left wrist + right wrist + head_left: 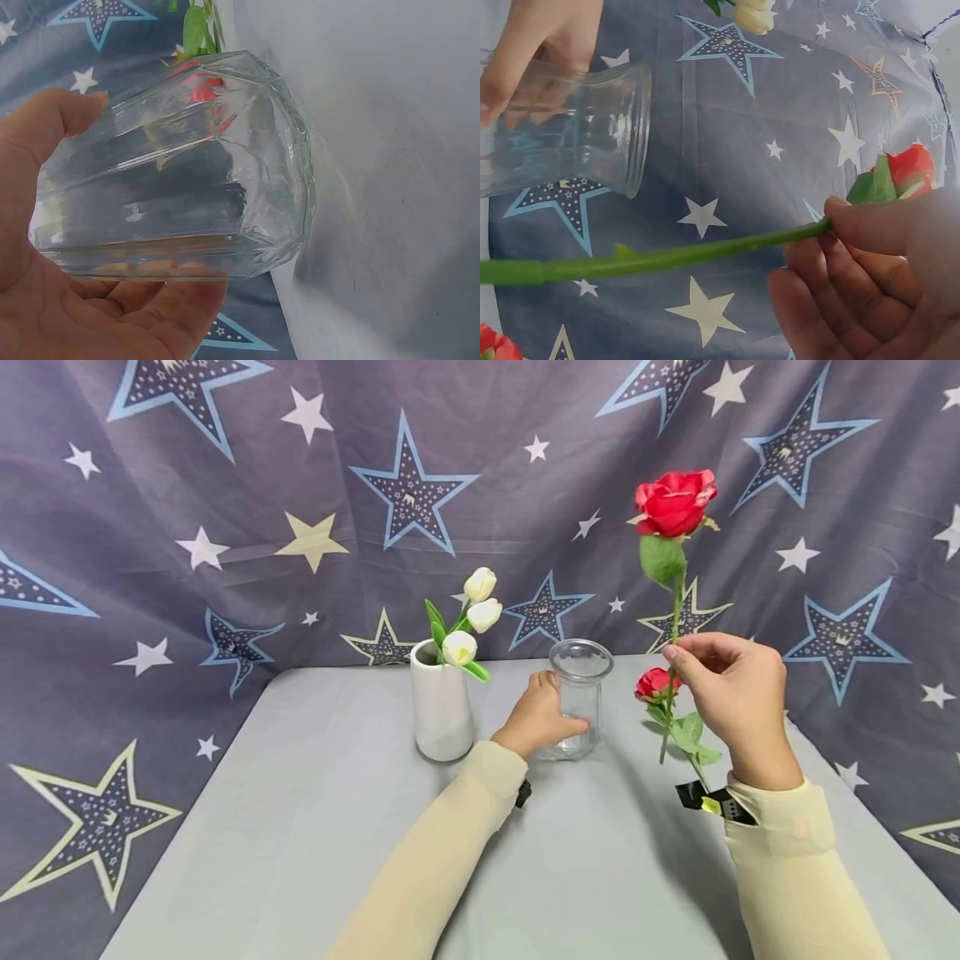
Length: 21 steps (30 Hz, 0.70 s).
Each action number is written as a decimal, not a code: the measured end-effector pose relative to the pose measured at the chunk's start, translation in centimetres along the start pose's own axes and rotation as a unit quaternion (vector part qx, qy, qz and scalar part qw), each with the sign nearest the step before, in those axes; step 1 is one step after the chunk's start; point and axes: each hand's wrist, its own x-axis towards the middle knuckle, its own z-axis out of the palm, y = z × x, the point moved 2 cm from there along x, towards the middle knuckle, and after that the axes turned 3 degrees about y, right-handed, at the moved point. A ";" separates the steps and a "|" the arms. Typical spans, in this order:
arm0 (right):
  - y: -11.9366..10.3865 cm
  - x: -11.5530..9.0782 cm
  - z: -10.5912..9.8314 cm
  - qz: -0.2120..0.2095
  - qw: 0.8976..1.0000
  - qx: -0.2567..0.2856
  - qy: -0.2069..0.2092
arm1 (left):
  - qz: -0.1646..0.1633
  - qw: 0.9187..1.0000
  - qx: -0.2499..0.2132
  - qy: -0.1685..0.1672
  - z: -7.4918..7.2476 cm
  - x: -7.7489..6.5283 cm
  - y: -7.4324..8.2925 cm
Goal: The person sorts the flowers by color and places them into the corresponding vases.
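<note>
My right hand (735, 697) pinches a long-stemmed red rose (675, 503) by its green stem (675, 256), between thumb and fingers. The rose stands upright, bloom at the top, with the stem's lower end hanging to the right of a clear glass vase (581, 693). Around that vase's side curls my left hand (542, 717), thumb on one side and fingers on the other. In the left wrist view the faceted glass (180, 172) shows nothing inside, and its base is close to the table.
A white vase (441, 710) with several white tulips (460, 648) stands left of the glass one. Behind the held stem, a second red rose (656, 683) lies on the grey table (322, 827). A star-patterned curtain (465, 410) hangs along the table's back edge.
</note>
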 end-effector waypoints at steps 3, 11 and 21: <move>-0.2 0.2 0.1 0.006 1.000 0.023 0.011 | -0.002 1.000 -0.002 0.000 0.1 0.1 0.0; -1.0 0.6 0.2 0.001 0.994 0.094 0.051 | -0.003 1.000 -0.006 0.001 0.1 0.1 -0.1; -1.8 1.0 0.7 -0.006 0.985 0.145 0.087 | 0.002 1.000 0.001 0.004 0.1 0.0 -0.1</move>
